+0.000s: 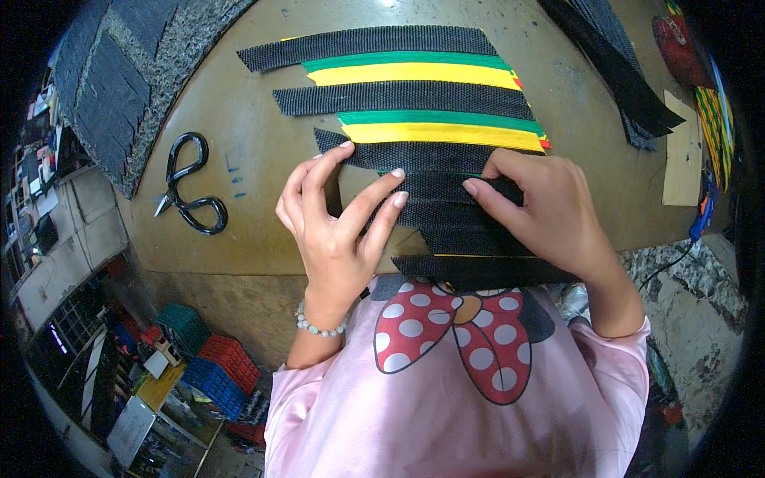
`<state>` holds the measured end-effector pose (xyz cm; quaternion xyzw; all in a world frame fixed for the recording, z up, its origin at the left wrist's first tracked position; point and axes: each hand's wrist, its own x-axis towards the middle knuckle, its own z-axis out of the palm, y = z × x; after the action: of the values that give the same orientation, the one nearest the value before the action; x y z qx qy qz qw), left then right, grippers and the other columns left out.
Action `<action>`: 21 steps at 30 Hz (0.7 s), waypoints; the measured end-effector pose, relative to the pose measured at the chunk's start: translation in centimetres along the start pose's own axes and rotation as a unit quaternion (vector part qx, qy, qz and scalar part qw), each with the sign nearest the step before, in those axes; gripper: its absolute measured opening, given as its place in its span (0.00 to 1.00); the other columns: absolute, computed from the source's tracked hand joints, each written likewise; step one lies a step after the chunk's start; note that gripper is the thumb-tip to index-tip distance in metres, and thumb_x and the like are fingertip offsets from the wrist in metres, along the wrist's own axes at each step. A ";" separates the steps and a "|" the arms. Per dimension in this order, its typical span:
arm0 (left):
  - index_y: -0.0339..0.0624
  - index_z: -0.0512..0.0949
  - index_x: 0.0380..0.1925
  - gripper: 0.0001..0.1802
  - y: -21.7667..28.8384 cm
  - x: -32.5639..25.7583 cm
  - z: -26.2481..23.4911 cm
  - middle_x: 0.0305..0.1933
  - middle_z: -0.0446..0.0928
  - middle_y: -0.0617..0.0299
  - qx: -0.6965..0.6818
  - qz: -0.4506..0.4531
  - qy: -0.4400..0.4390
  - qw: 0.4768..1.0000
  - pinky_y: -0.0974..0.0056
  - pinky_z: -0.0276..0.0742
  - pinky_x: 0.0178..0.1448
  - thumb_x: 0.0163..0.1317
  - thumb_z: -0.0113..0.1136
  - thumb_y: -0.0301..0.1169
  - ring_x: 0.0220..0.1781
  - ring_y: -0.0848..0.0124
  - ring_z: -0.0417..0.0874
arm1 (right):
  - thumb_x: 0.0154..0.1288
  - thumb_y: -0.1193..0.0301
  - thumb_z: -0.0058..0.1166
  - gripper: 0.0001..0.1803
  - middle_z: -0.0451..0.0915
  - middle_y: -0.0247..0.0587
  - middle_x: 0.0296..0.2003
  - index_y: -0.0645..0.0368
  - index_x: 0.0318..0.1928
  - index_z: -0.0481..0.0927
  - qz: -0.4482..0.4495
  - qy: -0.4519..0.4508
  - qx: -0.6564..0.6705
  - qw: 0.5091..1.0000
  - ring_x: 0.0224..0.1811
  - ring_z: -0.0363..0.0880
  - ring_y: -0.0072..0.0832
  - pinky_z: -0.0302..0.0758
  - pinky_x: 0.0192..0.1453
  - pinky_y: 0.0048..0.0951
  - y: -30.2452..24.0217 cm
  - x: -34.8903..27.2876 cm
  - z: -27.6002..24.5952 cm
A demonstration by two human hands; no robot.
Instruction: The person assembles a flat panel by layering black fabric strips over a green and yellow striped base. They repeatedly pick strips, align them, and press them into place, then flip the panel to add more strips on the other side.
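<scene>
Leftmost, dark grey felt sheets (111,88) draped over the curved edge of the brown worktop (239,143), then black-handled scissors (190,185) lying flat, well apart from both hands. Next, left hand (335,215) spread fairly wide, fingers fanned and pressing flat on the nearest black mesh strips (446,215), index tip touching the left end of a strip, nothing gripped; pale bead bracelet (319,325) on the wrist. Centre, strips laid in slanted, overlapping rows near the front edge of the worktop, the lowest hanging just over it above a pink shirt with a red spotted bow (450,327). Farther back, similar black strips alternating with green-and-yellow bands (422,72), edged in red at the right end. Right hand (542,207) curled over the right part of the same stack, thumb and fingertips pinching the edge of one black strip. Likely light, limp and slightly rough by the woven look; prone to sliding over one another, so best pinned flat with the palm and lifted at an end or long edge. Farthest right, more dark strips (629,80) in a loose heap and a tan card piece (683,155).
</scene>
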<state>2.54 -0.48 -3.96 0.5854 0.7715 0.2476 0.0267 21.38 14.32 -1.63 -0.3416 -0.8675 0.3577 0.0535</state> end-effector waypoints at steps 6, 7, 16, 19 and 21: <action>0.62 0.89 0.40 0.14 0.0 0.0 0.0 0.60 0.76 0.61 0.002 -0.002 0.000 1.000 0.53 0.59 0.65 0.51 0.74 0.39 0.61 0.57 0.71 | 0.64 0.61 0.63 0.15 0.75 0.46 0.19 0.59 0.29 0.79 0.002 0.002 -0.003 1.000 0.19 0.77 0.40 0.69 0.25 0.35 0.0 0.0 0.0; 0.62 0.89 0.40 0.14 0.0 -0.1 0.0 0.60 0.76 0.61 0.003 -0.003 0.000 1.000 0.53 0.59 0.65 0.51 0.74 0.40 0.62 0.57 0.71 | 0.64 0.61 0.63 0.15 0.75 0.46 0.19 0.59 0.29 0.78 0.003 0.001 -0.004 1.000 0.19 0.77 0.40 0.69 0.25 0.35 0.0 0.0 0.1; 0.61 0.89 0.40 0.13 0.1 0.2 -0.1 0.60 0.75 0.61 -0.001 -0.005 -0.002 1.000 0.53 0.58 0.66 0.52 0.74 0.40 0.62 0.57 0.71 | 0.66 0.59 0.58 0.15 0.80 0.46 0.23 0.57 0.29 0.78 0.010 -0.011 -0.020 1.000 0.27 0.81 0.46 0.75 0.30 0.45 -0.2 -0.1 0.1; 0.61 0.88 0.39 0.13 1.0 0.7 -0.7 0.61 0.75 0.61 0.008 -0.031 -0.020 0.999 0.51 0.57 0.67 0.52 0.72 0.38 0.62 0.57 0.70 | 0.65 0.60 0.59 0.14 0.79 0.46 0.22 0.57 0.30 0.78 0.000 -0.004 -0.021 1.000 0.27 0.82 0.46 0.76 0.30 0.45 -0.1 -0.1 0.1; 0.60 0.87 0.39 0.13 2.0 1.0 -1.0 0.61 0.74 0.61 0.043 -0.041 -0.011 0.998 0.49 0.55 0.67 0.51 0.70 0.35 0.62 0.56 0.70 | 0.64 0.60 0.60 0.14 0.80 0.46 0.22 0.57 0.30 0.78 -0.017 0.011 -0.017 1.000 0.27 0.82 0.46 0.76 0.31 0.45 -0.1 -0.1 0.2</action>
<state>3.64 0.46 -2.02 0.5564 0.8047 0.2060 0.0204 21.34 14.08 -1.70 -0.3312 -0.8785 0.3384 0.0637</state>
